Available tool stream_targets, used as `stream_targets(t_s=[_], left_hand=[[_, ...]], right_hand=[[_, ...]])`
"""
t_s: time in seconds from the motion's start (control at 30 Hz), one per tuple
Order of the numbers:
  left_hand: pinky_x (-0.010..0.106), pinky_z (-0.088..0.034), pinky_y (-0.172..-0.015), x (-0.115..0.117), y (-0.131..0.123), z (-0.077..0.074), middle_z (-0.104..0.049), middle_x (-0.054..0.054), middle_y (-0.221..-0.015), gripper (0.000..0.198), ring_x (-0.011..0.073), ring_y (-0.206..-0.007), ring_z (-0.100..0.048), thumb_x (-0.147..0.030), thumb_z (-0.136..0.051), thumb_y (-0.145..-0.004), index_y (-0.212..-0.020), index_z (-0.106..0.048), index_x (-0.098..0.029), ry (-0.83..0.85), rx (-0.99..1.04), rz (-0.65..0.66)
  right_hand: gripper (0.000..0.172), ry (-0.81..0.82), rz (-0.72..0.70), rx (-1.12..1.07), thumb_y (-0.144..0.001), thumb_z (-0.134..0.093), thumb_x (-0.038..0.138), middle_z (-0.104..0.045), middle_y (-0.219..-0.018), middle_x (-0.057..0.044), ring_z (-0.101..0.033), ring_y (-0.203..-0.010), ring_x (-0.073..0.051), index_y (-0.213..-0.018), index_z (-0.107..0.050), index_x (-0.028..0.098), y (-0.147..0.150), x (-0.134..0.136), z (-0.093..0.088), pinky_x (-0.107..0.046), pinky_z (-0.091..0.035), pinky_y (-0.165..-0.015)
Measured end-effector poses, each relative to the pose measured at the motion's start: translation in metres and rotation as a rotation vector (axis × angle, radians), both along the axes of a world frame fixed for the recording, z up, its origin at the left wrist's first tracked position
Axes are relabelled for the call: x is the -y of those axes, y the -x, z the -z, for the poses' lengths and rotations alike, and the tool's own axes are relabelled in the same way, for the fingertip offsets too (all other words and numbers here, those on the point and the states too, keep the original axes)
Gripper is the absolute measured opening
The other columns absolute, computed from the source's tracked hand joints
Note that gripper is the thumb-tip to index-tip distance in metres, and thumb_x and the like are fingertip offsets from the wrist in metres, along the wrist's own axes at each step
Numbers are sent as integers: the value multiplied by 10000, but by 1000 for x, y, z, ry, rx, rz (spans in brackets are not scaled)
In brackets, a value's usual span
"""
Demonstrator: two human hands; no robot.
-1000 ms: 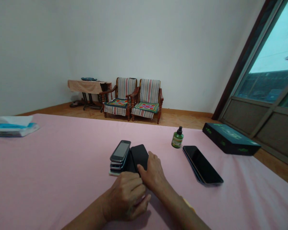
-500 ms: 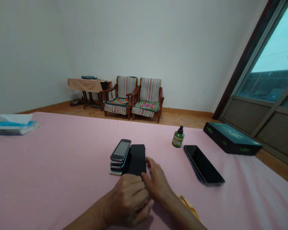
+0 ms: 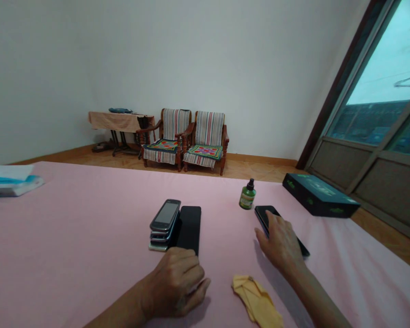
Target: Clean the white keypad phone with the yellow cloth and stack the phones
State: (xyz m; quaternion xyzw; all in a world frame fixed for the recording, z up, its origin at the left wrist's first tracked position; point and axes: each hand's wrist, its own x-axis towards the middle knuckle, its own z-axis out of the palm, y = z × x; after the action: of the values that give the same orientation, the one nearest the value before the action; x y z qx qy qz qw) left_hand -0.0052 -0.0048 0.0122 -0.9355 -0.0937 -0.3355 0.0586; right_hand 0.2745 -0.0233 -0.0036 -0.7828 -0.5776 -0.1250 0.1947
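Note:
My left hand (image 3: 177, 284) rests with curled fingers at the near end of a black smartphone (image 3: 190, 228), covering that end; nothing shows between its fingers. Left of this phone, and against it, stands a small stack of phones topped by an older silver-grey phone (image 3: 166, 214). My right hand (image 3: 282, 241) reaches over another dark phone (image 3: 264, 214), which lies on a second thin device at the right. Its fingers are apart, the index fingertip over the dark screen and the thumb beside the left edge. Whether it touches the screen is unclear.
A crumpled yellow cloth (image 3: 258, 303) lies between my forearms on the pink tablecloth (image 3: 89, 228). Behind the right-hand phone are a green bottle (image 3: 248, 196) and a dark box (image 3: 319, 193). A wipes packet (image 3: 12, 182) sits far left; two chairs (image 3: 205, 141) stand beyond.
My right hand has left the black phone's right side and moved right, over the other dark phone. The yellow cloth is now uncovered. My left hand stays near the stack; the view shifted slightly.

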Motion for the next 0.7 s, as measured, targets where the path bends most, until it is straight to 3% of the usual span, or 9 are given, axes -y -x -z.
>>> stream_targets(t_s=[0.1,0.27,0.53,0.7], left_hand=[[320,-249,-484,0,-1,1,-465,-6,-533,250,147,-495,-381,-124,-502,-828,-589,-473,-191,6,-4,3],[318,-261,-493,0,1,2,-479,0,-539,242,146,-504,-405,-108,-494,-826,-596,-485,-184,8,-2,-25],[314,-259,-488,-1,2,4,-487,3,-527,221,151,-496,-405,-99,-499,-821,-617,-499,-185,16,21,-18],[301,-314,-516,-1,4,2,-543,21,-567,119,155,-528,-456,-71,-502,-802,-750,-563,-157,67,199,-8]], right_hand=[[668,148,197,45,-815,-553,399,-597,-1165,-232,-551,-1051,-404,-1335,-409,5,-26,8,4,-484,-475,-816],[737,234,312,-31,-816,-523,447,-598,-1168,-218,-551,-1068,-401,-1387,-326,25,-32,8,10,-509,-475,-799],[773,164,343,-69,-768,-569,436,-596,-1125,-226,-556,-1054,-402,-1377,-346,16,-24,13,-2,-487,-472,-816],[765,61,138,-143,-744,-593,406,-589,-1121,-192,-548,-1079,-358,-1381,-367,48,9,15,-16,-425,-448,-904]])
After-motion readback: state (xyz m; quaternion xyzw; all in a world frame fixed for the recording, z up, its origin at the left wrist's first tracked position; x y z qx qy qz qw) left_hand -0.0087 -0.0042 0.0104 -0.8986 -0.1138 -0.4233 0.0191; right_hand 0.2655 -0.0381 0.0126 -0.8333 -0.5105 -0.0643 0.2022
